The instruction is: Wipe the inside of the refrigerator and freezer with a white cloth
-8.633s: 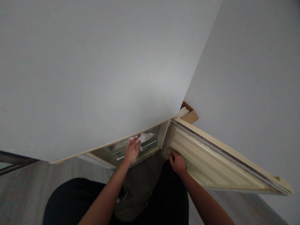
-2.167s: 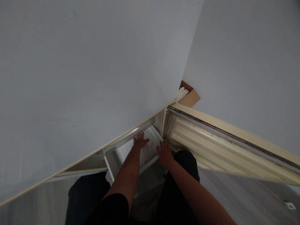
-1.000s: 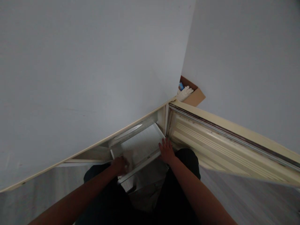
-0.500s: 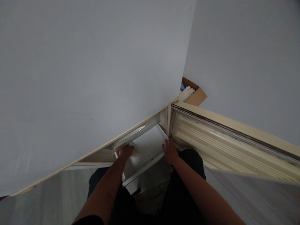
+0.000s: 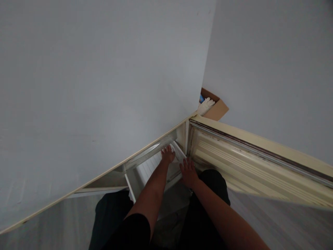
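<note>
I look down over the top of a cream fridge (image 5: 85,104) whose door (image 5: 255,163) stands open to my right. A white shelf (image 5: 145,170) is pulled partly out of the cabinet. My left hand (image 5: 168,155) rests palm down on the shelf's back right part, fingers spread. It may cover a cloth, but none shows. My right hand (image 5: 187,172) lies on the shelf's front right corner, fingers apart, next to the door hinge side.
A brown cardboard box (image 5: 214,107) with a white glove (image 5: 206,105) in it sits behind the fridge in the wall corner. Grey floor (image 5: 273,222) lies below. My dark trouser legs (image 5: 114,215) are close to the fridge front.
My left hand has slid from the shelf's left edge to its back right part. My right hand stays at the front right corner.
</note>
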### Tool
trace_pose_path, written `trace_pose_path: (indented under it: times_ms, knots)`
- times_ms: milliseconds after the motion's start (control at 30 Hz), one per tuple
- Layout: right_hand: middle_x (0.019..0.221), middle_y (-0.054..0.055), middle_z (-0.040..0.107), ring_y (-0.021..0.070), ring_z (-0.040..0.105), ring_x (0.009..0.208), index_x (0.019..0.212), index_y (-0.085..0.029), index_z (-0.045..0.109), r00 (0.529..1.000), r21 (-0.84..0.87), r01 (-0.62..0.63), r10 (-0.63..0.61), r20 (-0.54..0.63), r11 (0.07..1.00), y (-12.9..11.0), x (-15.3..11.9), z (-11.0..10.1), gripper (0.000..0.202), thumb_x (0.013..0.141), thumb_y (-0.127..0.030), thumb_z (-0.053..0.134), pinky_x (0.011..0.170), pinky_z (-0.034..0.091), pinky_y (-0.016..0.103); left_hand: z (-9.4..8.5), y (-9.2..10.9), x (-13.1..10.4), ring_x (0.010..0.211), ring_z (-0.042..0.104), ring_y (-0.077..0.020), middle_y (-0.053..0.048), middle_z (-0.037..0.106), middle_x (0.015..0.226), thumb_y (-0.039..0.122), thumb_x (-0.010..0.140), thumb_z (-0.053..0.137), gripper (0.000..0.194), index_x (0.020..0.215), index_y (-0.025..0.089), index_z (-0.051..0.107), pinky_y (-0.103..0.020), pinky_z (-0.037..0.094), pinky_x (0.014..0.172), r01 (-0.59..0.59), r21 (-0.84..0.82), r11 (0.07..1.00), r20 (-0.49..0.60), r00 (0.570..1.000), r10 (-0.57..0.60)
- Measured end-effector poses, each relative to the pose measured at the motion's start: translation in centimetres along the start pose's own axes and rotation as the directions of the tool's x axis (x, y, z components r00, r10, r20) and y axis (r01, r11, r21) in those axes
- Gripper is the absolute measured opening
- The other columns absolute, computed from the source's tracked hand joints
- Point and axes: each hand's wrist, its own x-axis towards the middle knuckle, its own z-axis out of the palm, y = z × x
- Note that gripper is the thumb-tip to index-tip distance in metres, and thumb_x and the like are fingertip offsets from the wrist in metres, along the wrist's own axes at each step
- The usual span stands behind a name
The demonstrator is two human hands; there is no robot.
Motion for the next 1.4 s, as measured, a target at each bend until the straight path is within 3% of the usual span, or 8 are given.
trace_pose_path:
  times_ms: [133, 267, 500, 733, 900, 1033, 1200, 1400]
  knots:
    - [0.168, 0.026, 0.014, 0.0447, 0.005, 0.156, 0.158, -0.010, 0.039, 1.000, 0.001, 0.001, -0.001, 0.017, 1.000, -0.2, -0.1, -0.4, 0.089, 0.085, -0.049, 0.071, 0.126, 0.007, 0.063, 1.2, 2.0, 1.3, 0.156, 0.022, -0.0377, -0.015, 0.021, 0.171, 0.058, 0.099, 0.051, 0.074, 0.160, 0.023, 0.031, -0.066, 0.018, 0.124, -0.060, -0.030, 0.998, 0.019, 0.998, 0.061]
    - [0.168, 0.024, 0.014, 0.0439, 0.004, 0.157, 0.158, -0.010, 0.041, 1.000, 0.022, -0.003, 0.003, 0.019, 1.000, -0.3, -0.3, -0.9, 0.086, 0.087, -0.048, 0.070, 0.126, 0.006, 0.062, 2.9, 1.1, -1.6, 0.157, 0.021, -0.0373, -0.015, 0.022, 0.171, 0.050, 0.099, 0.055, 0.069, 0.158, 0.022, 0.035, -0.066, 0.017, 0.124, -0.259, -0.003, 0.966, 0.058, 0.964, 0.259]
    - [0.169, 0.023, 0.018, 0.0432, 0.006, 0.157, 0.160, -0.011, 0.037, 1.000, 0.042, -0.003, 0.003, 0.016, 0.999, -0.2, -0.3, -1.0, 0.089, 0.085, -0.046, 0.071, 0.127, 0.008, 0.060, 5.2, -2.9, -8.1, 0.160, 0.014, -0.0267, -0.009, 0.029, 0.169, 0.028, 0.102, 0.040, 0.056, 0.158, 0.027, 0.039, -0.050, 0.010, 0.128, -0.676, 0.052, 0.735, 0.194, 0.729, 0.656]
    - [0.169, 0.024, 0.012, 0.0433, 0.001, 0.157, 0.159, -0.011, 0.038, 0.998, 0.024, -0.008, 0.006, 0.068, 1.000, -0.2, -0.4, -1.5, 0.086, 0.087, -0.046, 0.070, 0.127, 0.004, 0.059, 4.7, -7.9, -8.9, 0.160, 0.008, -0.0305, -0.011, 0.019, 0.172, 0.024, 0.093, 0.051, 0.074, 0.163, 0.025, 0.026, -0.054, 0.012, 0.128, -0.764, 0.113, 0.635, 0.249, 0.640, 0.727]
    - [0.168, 0.026, 0.016, 0.0444, 0.004, 0.157, 0.158, -0.010, 0.041, 0.998, 0.020, -0.004, 0.003, 0.055, 1.000, -0.2, -0.5, -1.6, 0.082, 0.090, -0.050, 0.065, 0.127, 0.006, 0.060, 4.0, -14.4, -13.1, 0.159, 0.012, -0.0376, -0.011, 0.023, 0.171, 0.017, 0.082, 0.061, 0.086, 0.161, 0.029, 0.030, -0.061, 0.013, 0.125, -0.727, 0.163, 0.667, 0.354, 0.674, 0.648]
    - [0.168, 0.026, 0.015, 0.0451, 0.003, 0.156, 0.158, -0.009, 0.040, 0.998, 0.020, -0.007, 0.006, 0.065, 1.000, -0.2, -0.4, -1.4, 0.084, 0.089, -0.050, 0.067, 0.127, 0.006, 0.061, 3.7, -17.6, -16.5, 0.157, 0.022, -0.0377, -0.011, 0.030, 0.169, 0.013, 0.082, 0.059, 0.082, 0.159, 0.030, 0.037, -0.055, 0.034, 0.118, -0.644, 0.213, 0.735, 0.425, 0.738, 0.524]
    - [0.168, 0.026, 0.016, 0.0447, 0.003, 0.157, 0.158, -0.009, 0.039, 0.998, 0.014, -0.010, 0.009, 0.069, 1.000, -0.2, -0.3, -1.4, 0.087, 0.087, -0.049, 0.069, 0.127, 0.006, 0.061, 2.5, -17.8, -17.4, 0.153, 0.034, -0.0352, -0.011, 0.032, 0.168, 0.007, 0.080, 0.053, 0.082, 0.158, 0.028, 0.039, -0.049, 0.042, 0.113, -0.491, 0.271, 0.828, 0.408, 0.837, 0.363]
    - [0.168, 0.025, 0.015, 0.0438, 0.004, 0.157, 0.157, -0.010, 0.040, 0.998, 0.012, -0.013, 0.012, 0.064, 1.000, -0.2, -0.5, -1.6, 0.084, 0.088, -0.048, 0.068, 0.127, 0.005, 0.060, 0.7, -16.1, -15.9, 0.147, 0.036, -0.0488, -0.030, 0.035, 0.162, 0.023, 0.096, 0.041, 0.063, 0.157, 0.008, 0.039, -0.069, 0.036, 0.112, -0.129, 0.338, 0.932, 0.189, 0.980, 0.067]
